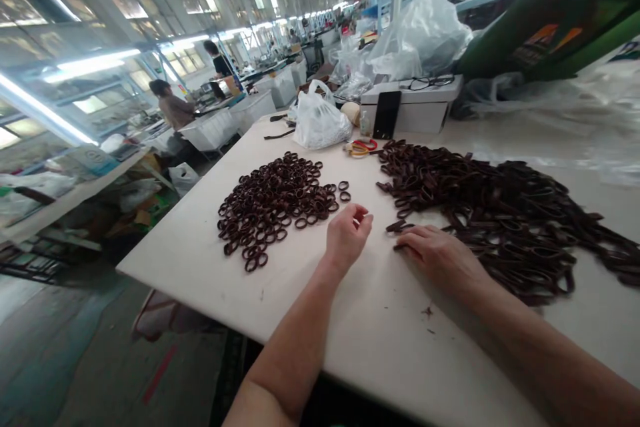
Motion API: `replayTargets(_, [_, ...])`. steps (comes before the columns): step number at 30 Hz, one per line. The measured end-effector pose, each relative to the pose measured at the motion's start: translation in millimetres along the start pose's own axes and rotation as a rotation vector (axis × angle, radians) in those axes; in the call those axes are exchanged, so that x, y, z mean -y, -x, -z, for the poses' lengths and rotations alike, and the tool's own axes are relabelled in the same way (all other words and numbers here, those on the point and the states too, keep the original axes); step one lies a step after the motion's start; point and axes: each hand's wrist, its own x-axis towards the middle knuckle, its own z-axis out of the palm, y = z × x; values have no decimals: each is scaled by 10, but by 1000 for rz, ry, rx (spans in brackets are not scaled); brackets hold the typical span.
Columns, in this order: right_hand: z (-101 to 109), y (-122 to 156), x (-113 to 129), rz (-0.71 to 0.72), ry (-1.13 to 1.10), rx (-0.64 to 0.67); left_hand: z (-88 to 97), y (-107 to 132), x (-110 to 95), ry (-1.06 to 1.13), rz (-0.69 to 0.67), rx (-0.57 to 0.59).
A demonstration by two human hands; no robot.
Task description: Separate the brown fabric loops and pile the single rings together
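Observation:
My left hand [347, 235] hovers over the table beside a heap of small dark brown rings [280, 197]. Its fingers are curled in with the thumb close to them, and whatever may be between them is too hidden to make out. At the left edge of the larger pile of flat dark brown strap loops [500, 213], my right hand [440, 255] rests low on the tabletop. Its fingers are closed over a dark brown strap loop [399, 247], of which only a short end shows. Another loop lies just beyond those fingertips.
On the pale table [200, 287], yellow-and-red-handled scissors [361, 147] lie near a white plastic bag [320, 117]. A black phone [387, 115] leans on a white box [425, 107] bearing glasses. Clear plastic [423, 30] and a green bag [540, 30] are behind. Two people work at far left.

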Motion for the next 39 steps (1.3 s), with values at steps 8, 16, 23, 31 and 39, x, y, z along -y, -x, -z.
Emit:
replayTargets(8, [50, 10, 27, -365, -685, -167, -56, 63, -70, 197, 96, 217])
replayTargets(16, [73, 19, 75, -488, -1216, -66, -166, 169, -238, 675, 285, 523])
replayTargets(23, [181, 67, 176, -206, -882, -13, -136, 158, -270, 779, 382, 527])
replayTargets(31, [275, 99, 127, -10, -269, -50, -148, 167, -276, 825, 479, 605])
replayTargets(39, [243, 87, 122, -123, -372, -224, -141, 182, -237, 813, 461, 668])
